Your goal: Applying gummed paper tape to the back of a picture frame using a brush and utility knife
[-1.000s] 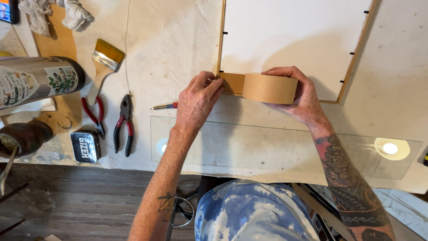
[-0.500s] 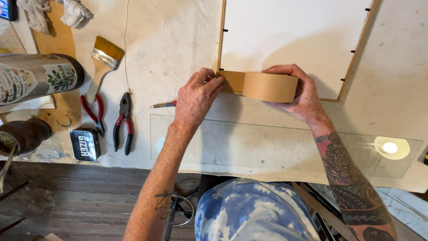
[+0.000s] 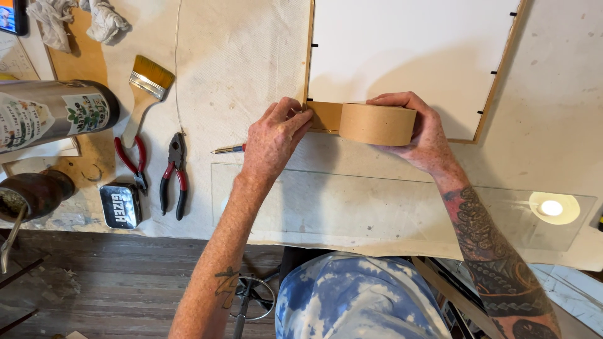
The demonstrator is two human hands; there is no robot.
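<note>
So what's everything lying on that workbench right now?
Roll of brown paper tape: one, tan, on the lower edge of the board, in the right hand.
White backing board with a thin wooden edge: one, top centre.
Clear glass sheet: one, near the front edge.
Flat paintbrush: one, yellow bristles, left.
Red-handled pliers: two pairs, left of centre.
Pencil: one, beside the left hand.
Small dark tin: one, front left.
Metal cylinder flask: one, silver, lying far left.
Crumpled white rags: top left.
Left hand: pressing the tape end at the board's corner.
Right hand: gripping the roll.
</note>
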